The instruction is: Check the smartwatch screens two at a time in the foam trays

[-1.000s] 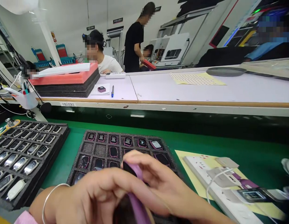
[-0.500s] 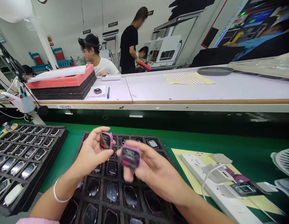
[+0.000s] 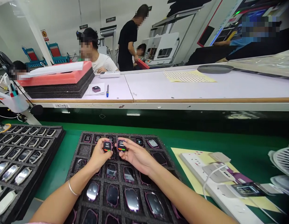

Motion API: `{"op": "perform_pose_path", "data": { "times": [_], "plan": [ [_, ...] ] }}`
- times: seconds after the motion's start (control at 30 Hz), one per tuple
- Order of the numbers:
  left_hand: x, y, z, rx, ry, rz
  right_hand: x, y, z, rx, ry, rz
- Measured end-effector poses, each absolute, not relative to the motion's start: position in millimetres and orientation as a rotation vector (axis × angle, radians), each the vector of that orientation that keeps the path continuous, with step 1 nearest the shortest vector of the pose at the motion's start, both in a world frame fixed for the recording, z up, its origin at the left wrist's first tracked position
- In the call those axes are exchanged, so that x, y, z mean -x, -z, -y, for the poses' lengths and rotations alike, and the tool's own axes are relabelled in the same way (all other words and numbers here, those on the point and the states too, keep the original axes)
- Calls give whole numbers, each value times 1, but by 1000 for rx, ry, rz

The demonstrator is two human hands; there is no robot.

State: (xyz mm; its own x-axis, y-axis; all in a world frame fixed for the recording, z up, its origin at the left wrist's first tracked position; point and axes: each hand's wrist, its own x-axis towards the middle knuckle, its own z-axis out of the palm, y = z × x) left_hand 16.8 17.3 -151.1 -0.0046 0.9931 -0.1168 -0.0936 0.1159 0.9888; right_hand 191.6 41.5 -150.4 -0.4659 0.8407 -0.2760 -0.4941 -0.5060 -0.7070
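Observation:
My left hand [image 3: 99,155] is closed on a small purple watch body [image 3: 107,146] with a lit screen. My right hand [image 3: 135,154] grips a second purple watch body [image 3: 121,145], also lit. Both are held side by side just above the far rows of a black foam tray [image 3: 82,153]. The tray's pockets hold several more purple watch bodies [image 3: 131,199], some with screens on.
A second black foam tray [image 3: 56,139] of silver-faced watch bodies lies at the left on the green mat. A white power strip [image 3: 198,168] with cables and a docked device sits right, a fan [image 3: 283,160] at the far right. Other people work beyond the white bench [image 3: 182,90].
Both hands have moved away from the camera and down toward the tray's far rows, each still holding its watch body. The view has tilted down.

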Motion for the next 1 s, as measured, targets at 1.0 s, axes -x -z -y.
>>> {"op": "perform_pose_path", "data": {
  "times": [1.0],
  "plan": [
    [-14,144,-14,-1026,-1249,-1097,-189,156,-40,746,-1870,964]
  ]
}}
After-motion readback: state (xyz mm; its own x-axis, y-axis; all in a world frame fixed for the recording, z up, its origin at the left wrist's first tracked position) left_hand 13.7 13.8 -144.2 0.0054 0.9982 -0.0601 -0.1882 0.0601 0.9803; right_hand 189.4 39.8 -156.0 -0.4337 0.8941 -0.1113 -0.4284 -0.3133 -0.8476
